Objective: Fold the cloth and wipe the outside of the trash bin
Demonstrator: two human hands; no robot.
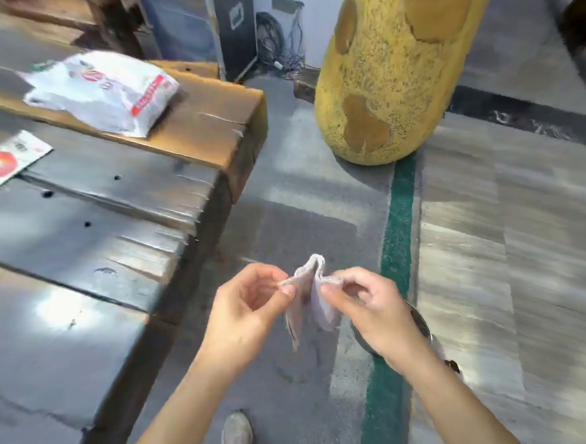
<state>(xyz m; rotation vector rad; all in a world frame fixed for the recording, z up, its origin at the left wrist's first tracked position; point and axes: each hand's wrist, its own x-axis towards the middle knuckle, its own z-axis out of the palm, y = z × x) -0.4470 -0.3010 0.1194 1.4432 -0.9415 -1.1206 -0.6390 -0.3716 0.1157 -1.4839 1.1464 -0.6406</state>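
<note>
A small pale pinkish cloth [308, 299] hangs folded between my two hands, low in the middle of the view. My left hand [245, 310] pinches its left top edge between thumb and forefinger. My right hand [369, 306] pinches the right top edge the same way. The fold peaks upward between the two grips and the rest droops down. Below my right wrist shows part of a round metal rim [423, 320], possibly the trash bin; most of it is hidden by my hand and forearm.
A long dark wooden table [88, 213] fills the left, with a white plastic bag [105, 89] and a red-and-white packet [5, 160] on it. A large yellow speckled pillar [395, 61] stands ahead on the right. A green floor stripe [394, 250] runs underfoot. My shoe [237, 438] is at the bottom.
</note>
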